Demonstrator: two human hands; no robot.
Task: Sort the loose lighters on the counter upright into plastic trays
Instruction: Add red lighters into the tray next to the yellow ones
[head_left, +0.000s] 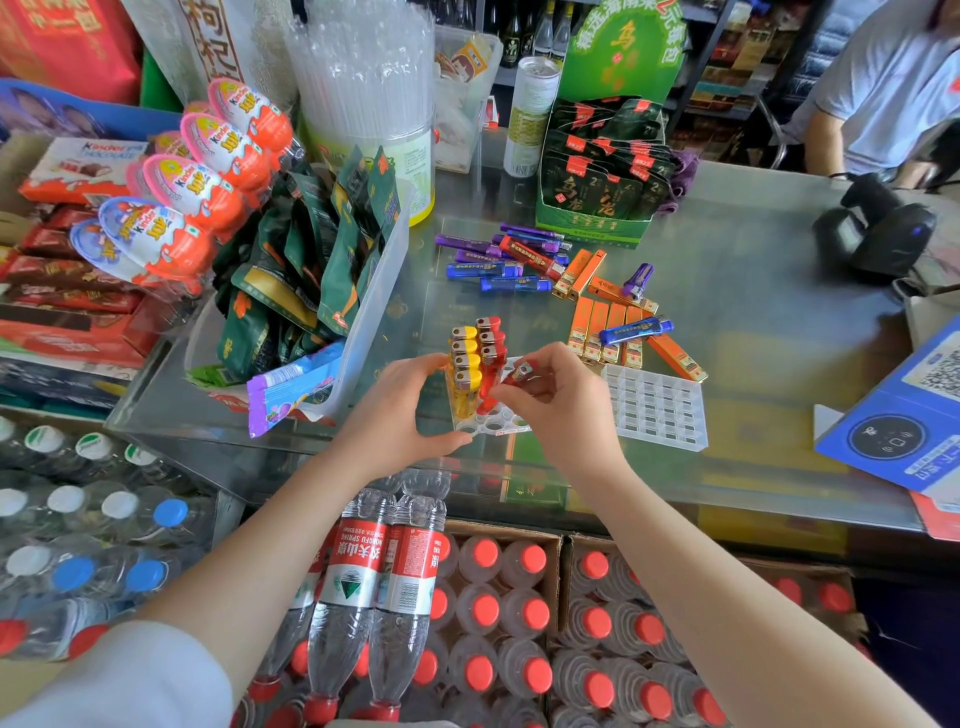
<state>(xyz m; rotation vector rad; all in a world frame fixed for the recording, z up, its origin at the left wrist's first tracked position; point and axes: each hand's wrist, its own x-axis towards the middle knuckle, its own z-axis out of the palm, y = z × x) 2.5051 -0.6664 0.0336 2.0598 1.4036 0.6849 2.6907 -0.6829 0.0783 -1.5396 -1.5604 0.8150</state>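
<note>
A clear plastic tray with round holes (493, 422) sits on the glass counter near its front edge. Several yellow lighters (464, 364) and red lighters (491, 338) stand upright in it. My left hand (397, 410) holds the tray's left side, thumb at its front corner. My right hand (558, 402) pinches a red lighter (517, 375), tilted above the tray's holes. A second clear tray with square cells (654, 408) lies empty to the right. Loose orange lighters (605, 332), blue lighters (511, 283) and purple lighters (483, 244) lie flat farther back.
A clear bin of green snack packets (374, 291) stands left of the tray. Behind the lighters are a green display box (592, 223), a can (532, 114) and a tub of straws (363, 104). A scanner (878, 228) and a blue QR sign (904, 415) stand right. Another person (883, 88) is behind the counter.
</note>
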